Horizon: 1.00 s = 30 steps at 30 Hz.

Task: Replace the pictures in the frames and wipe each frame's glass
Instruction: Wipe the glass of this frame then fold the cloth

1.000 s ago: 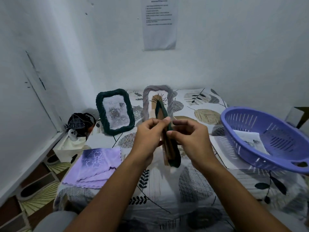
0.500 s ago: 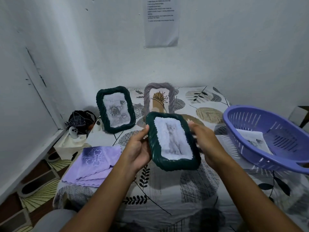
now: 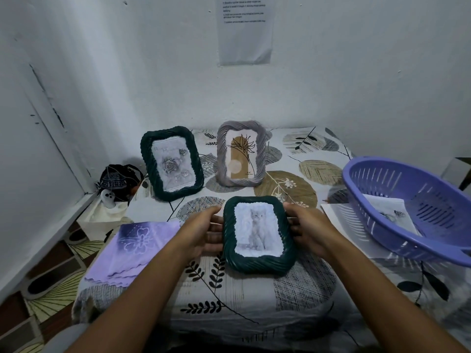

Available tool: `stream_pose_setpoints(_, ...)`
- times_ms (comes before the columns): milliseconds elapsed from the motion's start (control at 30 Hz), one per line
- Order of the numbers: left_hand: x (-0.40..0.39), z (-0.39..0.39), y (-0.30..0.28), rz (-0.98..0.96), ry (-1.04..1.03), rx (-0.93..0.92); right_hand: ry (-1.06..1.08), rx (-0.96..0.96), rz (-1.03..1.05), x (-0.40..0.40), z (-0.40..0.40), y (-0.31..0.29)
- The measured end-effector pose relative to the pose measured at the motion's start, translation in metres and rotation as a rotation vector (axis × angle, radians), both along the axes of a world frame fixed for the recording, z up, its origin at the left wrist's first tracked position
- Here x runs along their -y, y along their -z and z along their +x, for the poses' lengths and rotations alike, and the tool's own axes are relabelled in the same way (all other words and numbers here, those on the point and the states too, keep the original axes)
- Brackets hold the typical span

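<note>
A dark green frame with a cat picture (image 3: 257,234) is held face up just above the table, tilted toward me. My left hand (image 3: 204,233) grips its left edge and my right hand (image 3: 305,230) grips its right edge. Behind it stand a second dark green frame with a rose picture (image 3: 172,163) and a grey frame with a flower picture (image 3: 240,153). A folded purple cloth (image 3: 132,250) lies at the table's front left.
A purple plastic basket (image 3: 397,189) sits tilted at the right with a paper picture (image 3: 390,212) inside and a white sheet (image 3: 339,217) under it. A dark bag (image 3: 114,180) lies at the left by the wall. The table (image 3: 254,296) wears a leaf-print cloth.
The frame was edge-on between my fingertips, then turned face up. Both hands now hold its sides and have brought it lower, nearer the table.
</note>
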<state>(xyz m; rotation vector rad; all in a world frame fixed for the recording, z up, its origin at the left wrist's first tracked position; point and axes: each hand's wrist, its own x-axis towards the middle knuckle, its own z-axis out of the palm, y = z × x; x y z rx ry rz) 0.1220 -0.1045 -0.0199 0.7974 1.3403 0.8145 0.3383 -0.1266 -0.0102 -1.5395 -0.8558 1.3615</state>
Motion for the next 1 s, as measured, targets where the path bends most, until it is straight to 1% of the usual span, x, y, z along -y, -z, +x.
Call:
stream_pose_setpoints(167, -0.003, -0.003, -0.009, 0.019, 0.066, -0.139, -0.026, 0.245, 0.012, -0.010, -0.003, 0.002)
stream_pose_setpoints(400, -0.006, -0.011, -0.013, 0.069, 0.096, -0.225, -0.106, 0.388, 0.143, -0.007, -0.010, 0.009)
stream_pose_setpoints(500, -0.005, -0.012, -0.013, 0.091, 0.110, -0.256, -0.115, 0.520, 0.161, -0.007, -0.011, 0.015)
stream_pose_setpoints(633, 0.002, -0.022, -0.016, 0.248, 0.155, -0.434, -0.184, 0.712, 0.176, -0.004, -0.019, 0.017)
stream_pose_setpoints(733, 0.007, -0.046, -0.024, 0.429, 0.112, -0.549, -0.185, 0.833, 0.287, 0.000, -0.035, 0.010)
stream_pose_setpoints(800, 0.011, -0.073, -0.029, 0.527, 0.059, -0.634, -0.209, 0.809, 0.407, 0.000, -0.053, 0.005)
stream_pose_setpoints(867, 0.015, -0.103, -0.029, 0.594, 0.015, -0.713, -0.284, 0.728, 0.490, -0.003, -0.075, -0.001)
stream_pose_setpoints(933, 0.021, -0.135, -0.025, 0.651, -0.005, -0.786, -0.396, 0.642, 0.521, -0.008, -0.101, -0.006)
stream_pose_setpoints(1000, 0.028, -0.164, -0.017, 0.699, 0.036, -0.893, -0.488, 0.591, 0.535, -0.016, -0.126, -0.007)
